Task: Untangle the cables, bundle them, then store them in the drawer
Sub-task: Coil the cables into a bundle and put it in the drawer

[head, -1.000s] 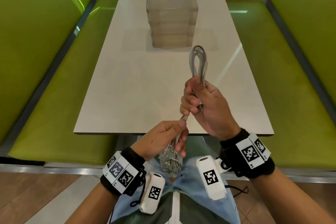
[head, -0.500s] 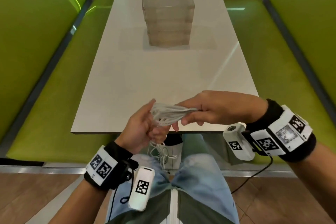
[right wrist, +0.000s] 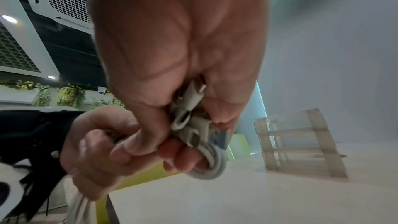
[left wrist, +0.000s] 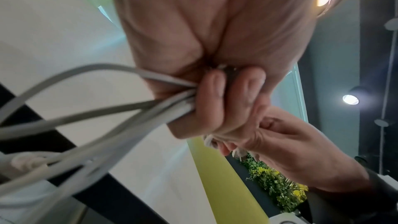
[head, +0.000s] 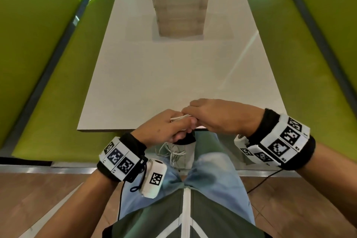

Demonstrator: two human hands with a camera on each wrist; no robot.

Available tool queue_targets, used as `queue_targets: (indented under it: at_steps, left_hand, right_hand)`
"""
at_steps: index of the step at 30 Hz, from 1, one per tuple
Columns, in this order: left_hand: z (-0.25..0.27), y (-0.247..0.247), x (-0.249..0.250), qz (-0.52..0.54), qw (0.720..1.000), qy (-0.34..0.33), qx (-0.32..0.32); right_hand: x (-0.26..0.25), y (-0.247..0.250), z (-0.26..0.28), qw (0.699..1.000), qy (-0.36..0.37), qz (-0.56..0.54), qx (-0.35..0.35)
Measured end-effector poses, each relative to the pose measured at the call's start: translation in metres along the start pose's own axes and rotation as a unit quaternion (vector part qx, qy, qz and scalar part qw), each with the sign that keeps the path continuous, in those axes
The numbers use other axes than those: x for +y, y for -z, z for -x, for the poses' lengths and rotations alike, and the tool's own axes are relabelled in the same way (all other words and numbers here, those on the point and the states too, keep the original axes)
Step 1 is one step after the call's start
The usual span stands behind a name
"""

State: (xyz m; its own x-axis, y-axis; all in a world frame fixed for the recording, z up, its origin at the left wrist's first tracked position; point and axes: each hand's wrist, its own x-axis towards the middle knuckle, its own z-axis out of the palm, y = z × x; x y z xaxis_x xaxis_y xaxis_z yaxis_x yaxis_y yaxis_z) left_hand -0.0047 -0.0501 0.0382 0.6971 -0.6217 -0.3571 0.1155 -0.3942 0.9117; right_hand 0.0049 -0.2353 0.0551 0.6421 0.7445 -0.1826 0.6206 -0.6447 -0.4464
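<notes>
White cables (head: 179,118) run between both hands at the table's near edge. My left hand (head: 166,128) grips several strands (left wrist: 163,91) in a fist, and loose loops (head: 173,153) hang below it over my lap. My right hand (head: 210,116) meets the left and clutches a coiled end with white connectors (right wrist: 189,120) between thumb and fingers. The clear plastic drawer unit (head: 179,2) stands far up the white table (head: 173,83), all its drawers closed. Most of the bundle is hidden inside the two fists.
Green bench seats (head: 48,83) flank the table on both sides, the right one (head: 309,83) the same. Wood floor shows beneath my legs. A black wire (head: 264,179) trails from my right wrist. Nothing lies on the table between my hands and the drawer unit.
The right hand went from holding the looped bundle upright to lying flat, then closed in against the left hand. The cable span between the hands has shortened, and both hands sank toward the table edge.
</notes>
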Motion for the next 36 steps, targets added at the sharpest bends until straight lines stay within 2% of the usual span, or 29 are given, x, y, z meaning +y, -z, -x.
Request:
queue_targets:
  at_steps: [5,7,9,12,14,16,19,21,23,30,33,36]
  left_hand:
    - [0.002,0.000,-0.003,0.074,0.997,-0.007,-0.034]
    - [0.002,-0.001,-0.005,0.096,0.994,-0.020,-0.042]
    - [-0.001,0.000,-0.009,0.134,0.986,-0.020,-0.093]
    - [-0.002,0.004,-0.012,0.195,0.967,0.024,-0.163]
    - [-0.001,0.002,-0.010,0.153,0.976,0.026,-0.151]
    - [0.000,-0.002,-0.010,0.090,0.989,0.019,-0.119]
    - [0.003,-0.004,-0.009,0.059,0.992,0.000,-0.114]
    - [0.004,-0.005,-0.010,0.053,0.991,-0.015,-0.122]
    - [0.004,-0.005,-0.011,0.035,0.992,-0.021,-0.116]
    - [0.001,-0.008,-0.006,0.032,0.993,-0.021,-0.111]
    - [-0.002,-0.007,-0.012,0.073,0.991,-0.045,-0.103]
    - [-0.003,-0.010,-0.019,0.154,0.981,-0.080,-0.085]
  right_hand:
    - [-0.003,-0.002,0.006,0.981,0.008,0.179,0.080]
    - [-0.006,0.006,0.006,0.988,0.016,0.147,0.039]
    - [-0.006,0.010,0.006,0.995,0.007,0.094,-0.037]
    - [-0.012,0.011,0.006,0.989,-0.008,0.135,-0.060]
    - [-0.012,0.006,0.006,0.985,-0.001,0.164,-0.052]
    - [-0.011,0.004,0.005,0.988,-0.013,0.134,-0.071]
    - [-0.009,0.007,0.005,0.992,-0.045,0.008,-0.117]
    - [-0.007,0.011,0.006,0.981,-0.070,-0.100,-0.153]
    - [-0.005,0.012,0.005,0.971,-0.074,-0.154,-0.166]
    - [-0.008,0.007,0.010,0.974,-0.096,-0.141,-0.150]
    - [-0.008,0.014,0.013,0.991,-0.077,-0.032,-0.100]
    - [-0.009,0.032,0.019,0.996,-0.078,-0.009,-0.045]
